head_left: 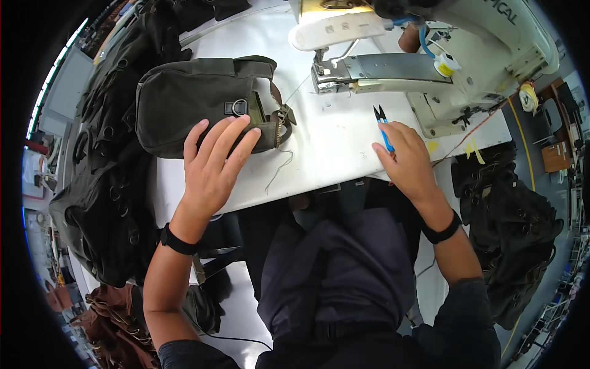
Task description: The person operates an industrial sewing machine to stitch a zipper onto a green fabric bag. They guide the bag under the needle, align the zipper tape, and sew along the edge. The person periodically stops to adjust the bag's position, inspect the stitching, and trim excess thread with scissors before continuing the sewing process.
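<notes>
A dark olive bag (184, 104) lies on the white table, its zipped opening facing right and partly open. On its front is a D-ring on a dark leather tab (237, 107). My left hand (215, 163) rests on the bag's near side, fingers stretched out over the fabric beside the tab. At the table's right part, my right hand (405, 158) is closed around small blue thread snips (386, 132), their dark blades pointing away from me and slightly apart. A loose thread (279, 170) trails from the bag's near right corner.
A sewing machine (393, 67) with a long metal arm stands at the far right, a brown thread spool (409, 39) behind it. Dark bags (104, 203) are heaped along the left, and more dark bags (510, 227) hang at the right. Brown pieces (117, 320) lie lower left.
</notes>
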Motion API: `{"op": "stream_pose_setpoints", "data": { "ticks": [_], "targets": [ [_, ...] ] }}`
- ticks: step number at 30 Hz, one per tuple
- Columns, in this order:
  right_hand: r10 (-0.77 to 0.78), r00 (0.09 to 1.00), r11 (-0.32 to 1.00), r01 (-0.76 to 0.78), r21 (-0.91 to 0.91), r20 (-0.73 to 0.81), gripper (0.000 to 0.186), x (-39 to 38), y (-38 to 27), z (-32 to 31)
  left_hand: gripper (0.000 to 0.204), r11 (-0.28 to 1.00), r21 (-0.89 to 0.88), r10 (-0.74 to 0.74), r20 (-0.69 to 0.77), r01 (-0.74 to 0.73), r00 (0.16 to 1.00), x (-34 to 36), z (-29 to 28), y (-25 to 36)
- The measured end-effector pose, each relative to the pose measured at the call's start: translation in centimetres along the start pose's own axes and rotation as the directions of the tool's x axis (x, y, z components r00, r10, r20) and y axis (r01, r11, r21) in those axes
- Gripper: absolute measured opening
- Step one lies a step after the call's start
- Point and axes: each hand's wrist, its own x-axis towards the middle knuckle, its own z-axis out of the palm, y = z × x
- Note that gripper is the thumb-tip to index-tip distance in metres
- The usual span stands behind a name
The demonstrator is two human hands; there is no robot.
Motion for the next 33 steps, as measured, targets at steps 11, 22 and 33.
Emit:
{"op": "stream_pose_setpoints", "data": {
  "ticks": [11,22,33],
  "targets": [
    [0.377,0.734,0.527,-0.671,0.521,0.564,0.025,5.3,-2.2,-0.6,0.039,0.999,-0.022,-0.037,0.03,0.037,0.999,-0.2,0.0,0.4],
    [0.224,0.618,0.465,-0.747,0.475,0.753,0.043,11.4,-9.5,1.0,0.039,0.998,-0.041,-0.038,0.048,0.04,0.998,0.0,0.0,0.0],
    [0.227,0.538,0.341,-0.825,0.451,0.812,0.037,11.6,-9.1,1.6,0.041,0.999,-0.029,-0.033,0.043,0.035,0.999,-0.1,0.1,0.1]
  ]
}}
